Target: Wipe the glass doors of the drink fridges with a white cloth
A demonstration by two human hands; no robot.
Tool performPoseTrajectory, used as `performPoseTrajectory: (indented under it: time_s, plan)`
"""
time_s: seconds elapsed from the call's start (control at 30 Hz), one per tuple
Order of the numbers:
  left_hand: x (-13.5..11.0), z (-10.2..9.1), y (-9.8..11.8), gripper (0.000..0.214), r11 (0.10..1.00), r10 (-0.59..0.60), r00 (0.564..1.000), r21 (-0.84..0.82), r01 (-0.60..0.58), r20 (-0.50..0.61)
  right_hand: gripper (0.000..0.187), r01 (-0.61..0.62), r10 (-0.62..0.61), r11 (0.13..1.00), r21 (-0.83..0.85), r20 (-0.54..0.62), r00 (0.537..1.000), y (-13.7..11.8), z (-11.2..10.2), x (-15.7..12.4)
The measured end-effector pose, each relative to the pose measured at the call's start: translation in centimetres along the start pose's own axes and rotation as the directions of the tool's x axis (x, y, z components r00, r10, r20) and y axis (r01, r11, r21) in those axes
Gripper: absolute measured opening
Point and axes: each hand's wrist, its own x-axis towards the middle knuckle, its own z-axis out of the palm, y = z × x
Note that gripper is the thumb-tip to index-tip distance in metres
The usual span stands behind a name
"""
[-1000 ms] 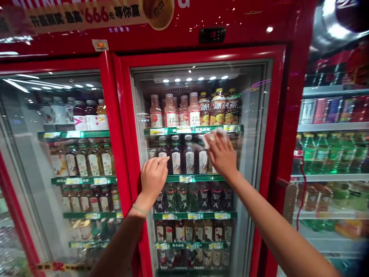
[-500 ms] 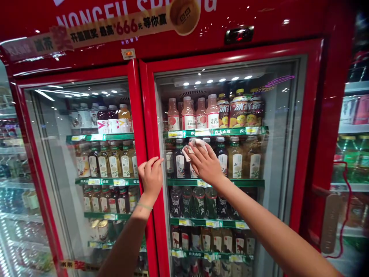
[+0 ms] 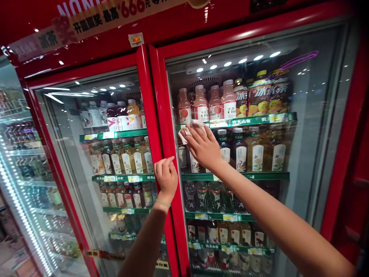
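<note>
With fingers fairly flat, my right hand [image 3: 206, 149] presses a folded white cloth [image 3: 197, 123] against the glass of the right cooler door. The cloth shows past the fingertips, near the upper left part of the pane; the rest is hidden under the hand. Lower and to the left, my left hand [image 3: 166, 177] has its fingers curled at the red frame [image 3: 162, 115] between the two doors, holding its edge. Both doors look closed. Behind the right glass stand pink drink bottles [image 3: 200, 104] and dark tea bottles [image 3: 241, 150] on green-edged shelves.
The left door [image 3: 143, 96] covers more shelves of bottled drinks. A small orange-lit switch [image 3: 136, 39] sits above the gap between the doors. Further left stands another lit shelf unit [image 3: 25, 184]. A printed banner strip [image 3: 103, 17] runs along the cooler's top.
The cloth under my right hand has shifted left and slightly up across the glass. My left hand stays at the frame. The view has moved closer and tilted a little.
</note>
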Motion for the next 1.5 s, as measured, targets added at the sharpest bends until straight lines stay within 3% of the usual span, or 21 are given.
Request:
performPoseTrajectory:
  time_s: [0.1, 0.27, 0.33, 0.47, 0.57, 0.63, 0.73, 0.83, 0.9, 1.0, 1.07, 1.1, 1.17, 1.23, 1.3, 1.33, 1.43, 1.5]
  plan:
    - [-0.2, -0.1, -0.3, 0.024, 0.999, 0.023, 1.0, -0.031, -0.023, 0.007, 0.062, -0.036, 0.036, 0.999, 0.026, 0.003, 0.999, -2.2, 0.7, -1.5]
    - [-0.9, -0.6, -1.3, 0.025, 0.988, 0.106, 0.994, -0.113, -0.102, 0.032, 0.061, 0.098, -0.104, 0.992, 0.085, 0.075, 0.992, -5.0, 1.0, -6.5]
    - [-1.1, -0.7, -1.6, 0.026, 0.986, 0.105, 0.994, -0.137, -0.099, 0.036, 0.058, 0.092, -0.098, 0.993, 0.071, 0.084, 0.992, -5.0, 0.9, -5.9]
    - [-1.2, -0.7, -1.8, 0.028, 0.983, 0.098, 0.995, -0.157, -0.093, 0.021, 0.058, -0.065, 0.064, 0.998, 0.014, 0.046, 0.997, -6.0, 1.3, -4.3]
    - [-1.2, -0.7, -2.0, 0.027, 0.977, 0.112, 0.994, -0.184, -0.109, 0.007, 0.061, -0.105, 0.103, 0.994, 0.021, 0.067, 0.992, -7.9, 2.0, -7.9]
    - [-1.2, -0.7, -2.1, 0.026, 0.971, 0.121, 0.993, -0.205, -0.119, -0.001, 0.06, -0.021, 0.017, 0.999, 0.041, 0.107, 0.994, -8.4, 2.0, -11.5]
    - [-1.2, -0.7, -2.1, 0.024, 0.963, 0.137, 0.99, -0.232, -0.136, -0.01, 0.061, -0.05, 0.052, 0.999, -0.017, 0.102, 0.993, -7.0, 1.5, -14.0]
    - [-1.4, -0.6, -2.0, 0.023, 0.96, 0.143, 0.99, -0.243, -0.139, -0.004, 0.064, -0.289, 0.293, 0.954, -0.084, 0.045, 0.955, -5.5, 1.2, -12.0]
    - [-1.4, -0.6, -2.0, 0.023, 0.962, 0.144, 0.99, -0.234, -0.14, -0.003, 0.065, -0.358, 0.362, 0.93, -0.086, 0.034, 0.932, -5.5, 1.3, -10.6]
    - [-1.4, -0.6, -2.0, 0.022, 0.967, 0.15, 0.989, -0.211, -0.144, 0.013, 0.063, -0.152, 0.154, 0.988, -0.029, 0.118, 0.981, -5.8, 1.3, -11.4]
    - [-1.5, -0.6, -2.0, 0.02, 0.974, 0.15, 0.988, -0.177, -0.141, 0.042, 0.062, -0.02, 0.019, 1.0, 0.004, 0.154, 0.988, -5.0, 0.8, -13.2]
    - [-1.5, -0.6, -2.0, 0.019, 0.976, 0.157, 0.986, -0.159, -0.147, 0.056, 0.061, -0.016, 0.017, 1.0, -0.004, 0.149, 0.989, -4.2, 0.5, -13.8]
    - [-1.6, -0.5, -2.0, 0.017, 0.978, 0.177, 0.981, -0.125, -0.167, 0.076, 0.061, -0.121, 0.126, 0.991, -0.059, 0.104, 0.986, -2.4, -0.1, -14.1]
    - [-1.6, -0.4, -2.0, 0.016, 0.98, 0.183, 0.979, -0.092, -0.175, 0.087, 0.06, -0.273, 0.28, 0.956, -0.107, 0.051, 0.959, -1.0, -0.5, -13.2]
    - [-1.6, -0.4, -2.0, 0.017, 0.983, 0.174, 0.981, -0.067, -0.169, 0.083, 0.06, -0.335, 0.341, 0.935, -0.115, 0.032, 0.939, -0.5, -0.7, -12.1]
    - [-1.6, -0.4, -2.1, 0.017, 0.984, 0.171, 0.982, -0.059, -0.167, 0.08, 0.059, -0.299, 0.305, 0.949, -0.103, 0.046, 0.951, -0.4, -0.8, -12.0]
    - [-1.3, -0.8, -1.6, 0.018, 0.986, 0.168, 0.979, -0.027, -0.166, 0.112, 0.061, -0.038, 0.04, 0.999, -0.014, 0.136, 0.99, 0.4, -1.5, -13.2]
    - [-1.1, -0.9, -0.5, 0.019, 0.989, 0.142, 0.978, 0.015, -0.146, 0.151, 0.064, 0.018, -0.02, 1.0, 0.012, 0.156, 0.988, 2.1, -2.1, -14.1]
